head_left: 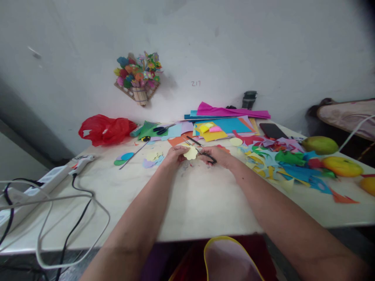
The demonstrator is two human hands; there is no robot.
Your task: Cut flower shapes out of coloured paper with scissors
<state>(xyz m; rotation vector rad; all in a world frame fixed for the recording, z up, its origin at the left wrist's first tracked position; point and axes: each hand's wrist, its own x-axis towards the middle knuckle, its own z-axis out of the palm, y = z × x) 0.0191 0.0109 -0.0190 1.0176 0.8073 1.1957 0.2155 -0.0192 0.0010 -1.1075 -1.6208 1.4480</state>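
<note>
Between my hands, over the middle of the table, is a pale yellow paper flower (191,152) with a scalloped edge. My left hand (175,154) pinches it at its left side. In my right hand (218,155) is a pair of scissors (209,157) with dark handles, its blades pointing up and left beside the paper; whether they touch it I cannot tell. Left of my left hand lie pale yellow and lilac paper cutouts (152,158). A red-orange paper piece (223,149) shows just behind my right hand.
Paper scraps (288,158) and mangoes (342,166) cover the right side. Coloured sheets (231,125), a phone (272,131), more scissors (161,129) and a red plastic bag (105,129) lie along the back. On the left are a power strip (48,181) and looping cables (88,195).
</note>
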